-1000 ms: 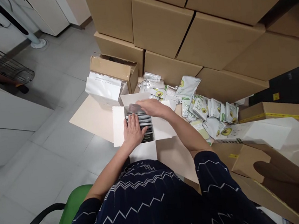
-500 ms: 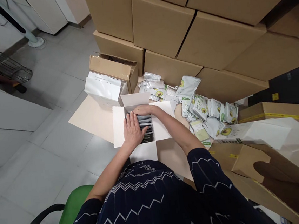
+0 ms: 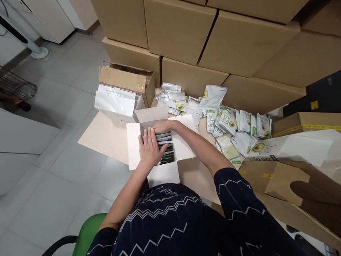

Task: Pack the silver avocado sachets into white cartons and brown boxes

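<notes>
An open white carton [image 3: 134, 145] sits in front of me with its flaps folded out. Inside stands a row of flat pouches [image 3: 166, 147], packed on edge. My left hand [image 3: 150, 148] lies over the left side of the row, fingers stretched out and thumb spread to the right across the pouch tops. At the carton's far end, my right hand [image 3: 162, 126] reaches in from the right. Its fingers dip below the rim and are mostly hidden, so I cannot make out what they touch.
Loose white avocado-print pouches [image 3: 227, 120] lie in a heap on the right. A brown box holding white cartons [image 3: 116, 103] stands at the back left. Stacked brown boxes [image 3: 179, 26] wall off the far side. An open brown box [image 3: 287, 181] is at right, a green chair [image 3: 83, 241] at left.
My right hand's fingers have dipped lower into the far end of the carton. My left hand stays spread over the pouches. The view has shifted slightly.
</notes>
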A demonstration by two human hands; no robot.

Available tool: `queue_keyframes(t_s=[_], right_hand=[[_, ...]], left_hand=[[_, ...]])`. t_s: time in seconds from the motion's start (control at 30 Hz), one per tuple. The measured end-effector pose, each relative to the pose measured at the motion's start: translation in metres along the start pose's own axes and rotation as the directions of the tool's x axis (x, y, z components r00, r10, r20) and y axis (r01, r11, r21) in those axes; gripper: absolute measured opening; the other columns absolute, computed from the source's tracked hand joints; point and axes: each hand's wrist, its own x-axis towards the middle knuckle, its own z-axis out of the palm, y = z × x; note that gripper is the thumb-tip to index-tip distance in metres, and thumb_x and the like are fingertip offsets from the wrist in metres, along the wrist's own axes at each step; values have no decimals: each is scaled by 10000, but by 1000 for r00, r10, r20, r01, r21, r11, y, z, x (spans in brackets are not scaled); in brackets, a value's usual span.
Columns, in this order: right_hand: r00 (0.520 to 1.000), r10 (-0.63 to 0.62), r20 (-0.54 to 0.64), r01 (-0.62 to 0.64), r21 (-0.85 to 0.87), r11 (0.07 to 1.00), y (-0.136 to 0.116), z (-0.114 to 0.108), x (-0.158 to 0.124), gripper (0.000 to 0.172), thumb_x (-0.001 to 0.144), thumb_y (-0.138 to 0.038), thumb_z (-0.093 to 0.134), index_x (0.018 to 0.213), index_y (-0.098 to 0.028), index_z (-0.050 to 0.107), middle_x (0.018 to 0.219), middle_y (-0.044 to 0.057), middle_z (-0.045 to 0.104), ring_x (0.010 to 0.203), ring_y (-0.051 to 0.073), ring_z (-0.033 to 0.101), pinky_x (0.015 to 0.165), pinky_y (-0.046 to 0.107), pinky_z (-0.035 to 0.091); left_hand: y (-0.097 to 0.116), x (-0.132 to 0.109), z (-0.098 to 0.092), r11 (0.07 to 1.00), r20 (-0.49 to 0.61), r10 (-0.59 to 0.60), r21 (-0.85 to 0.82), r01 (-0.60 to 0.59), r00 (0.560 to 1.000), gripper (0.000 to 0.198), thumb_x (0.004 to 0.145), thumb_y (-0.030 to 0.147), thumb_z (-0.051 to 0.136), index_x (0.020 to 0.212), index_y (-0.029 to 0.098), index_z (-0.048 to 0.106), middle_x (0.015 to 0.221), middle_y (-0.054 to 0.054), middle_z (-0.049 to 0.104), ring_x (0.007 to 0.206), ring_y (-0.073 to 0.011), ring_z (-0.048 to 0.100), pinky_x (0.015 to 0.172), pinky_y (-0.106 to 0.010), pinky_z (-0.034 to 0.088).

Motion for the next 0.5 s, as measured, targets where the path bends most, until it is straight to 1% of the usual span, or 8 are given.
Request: queue_keyframes(t_s=[0.13, 0.23, 0.27, 0.3, 0.33, 0.4, 0.43, 0.5], right_hand=[[995, -48, -82, 55, 84, 995, -13, -12, -32, 233, 904, -300, 595, 968, -140, 752, 1056, 105, 766, 936, 219, 683, 875, 330, 517], [911, -33, -411, 207, 387, 899, 7, -30, -72, 308, 874, -386, 644, 1090, -178, 711, 1062, 73, 754, 936, 184, 699, 876, 329, 545], [841, 75, -536, 231, 481, 846, 21, -35, -86, 324, 877, -425, 640, 1077, -177, 698, 1006, 67, 753, 867, 164, 704, 831, 315, 561], [731, 231, -642, 232, 553, 800, 40, -38, -98, 321, 878, -448, 637, 1039, -174, 684, 937, 59, 744, 787, 147, 698, 777, 298, 570], [583, 392, -711, 217, 602, 769, 61, -40, -108, 302, 869, -446, 651, 999, -174, 668, 881, 44, 727, 726, 131, 683, 732, 276, 570], [308, 631, -712, 103, 685, 722, 106, -35, -123, 235, 860, -385, 649, 950, -168, 639, 824, 23, 691, 678, 118, 660, 694, 253, 563], [202, 720, -664, -14, 733, 680, 126, -28, -127, 205, 852, -339, 642, 947, -158, 629, 823, 25, 682, 690, 127, 660, 713, 269, 566], [72, 813, -578, -261, 776, 574, 158, -10, -130, 291, 770, -299, 714, 992, -136, 620, 918, 66, 694, 825, 176, 676, 846, 344, 564]], left_hand=[[0, 1, 0, 1000, 16, 0, 8, 0, 1000, 892, 964, 638, 278, 1581, 4, 157, 1639, -226, 244, 1547, -354, 162, 1245, -581, 105], [0, 0, 1, 1000, 19, 11, 5, -11, 1000, 876, 965, 643, 282, 1584, 32, 180, 1647, -215, 229, 1550, -352, 149, 1247, -579, 93], [0, -1, 1, 1000, 16, 14, 6, -14, 1000, 875, 964, 647, 285, 1584, 39, 185, 1648, -211, 225, 1551, -350, 144, 1249, -578, 87], [0, -1, 1, 1000, 13, 16, 6, -16, 1000, 876, 963, 652, 289, 1585, 43, 188, 1650, -207, 222, 1552, -348, 139, 1250, -576, 81], [0, -1, 1, 1000, 11, 16, 7, -17, 1000, 881, 961, 657, 293, 1584, 42, 190, 1651, -206, 218, 1554, -347, 132, 1251, -575, 75], [0, -1, 1, 1000, 9, 11, 5, -11, 1000, 894, 957, 665, 300, 1579, 32, 198, 1653, -208, 208, 1555, -350, 120, 1253, -574, 70], [0, -1, 1, 1000, 12, 6, 3, -7, 1000, 896, 956, 666, 299, 1578, 29, 202, 1654, -209, 203, 1555, -351, 115, 1253, -575, 72], [0, 0, 1, 1000, 23, 2, -3, -2, 1000, 892, 957, 667, 291, 1579, 34, 206, 1656, -204, 199, 1556, -352, 111, 1252, -579, 78]])
